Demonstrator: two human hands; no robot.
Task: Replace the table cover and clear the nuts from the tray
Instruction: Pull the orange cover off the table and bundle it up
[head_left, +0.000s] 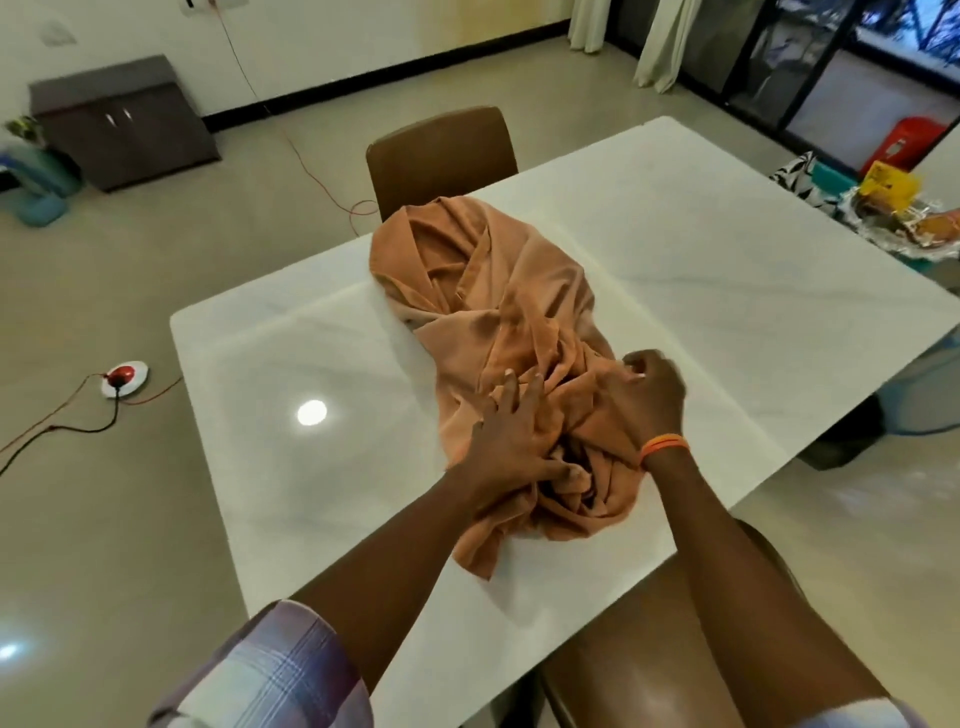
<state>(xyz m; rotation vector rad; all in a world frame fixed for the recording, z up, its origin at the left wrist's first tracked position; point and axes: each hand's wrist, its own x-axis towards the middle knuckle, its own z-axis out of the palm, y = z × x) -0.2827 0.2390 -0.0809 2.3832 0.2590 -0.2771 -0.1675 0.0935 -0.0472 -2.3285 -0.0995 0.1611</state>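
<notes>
— The fingers (511, 400)?
— Left hand (506, 436) spread flat on the bunched cloth (498, 312); right hand (647, 397) curled, blurred, seemingly pinching a fold.
— The cloth?
— Mid-table (727, 249).
— The tray (904, 228)?
— Cut off at right, contents unclear.

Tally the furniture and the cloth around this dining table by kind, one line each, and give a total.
Glossy white rectangular table: 1
Brown padded chairs: 2, one at the far side, one at the near side
Crumpled orange-tan table cover: 1, with the left hand and right hand on it
Dark low cabinet: 1
Total: 5
</notes>
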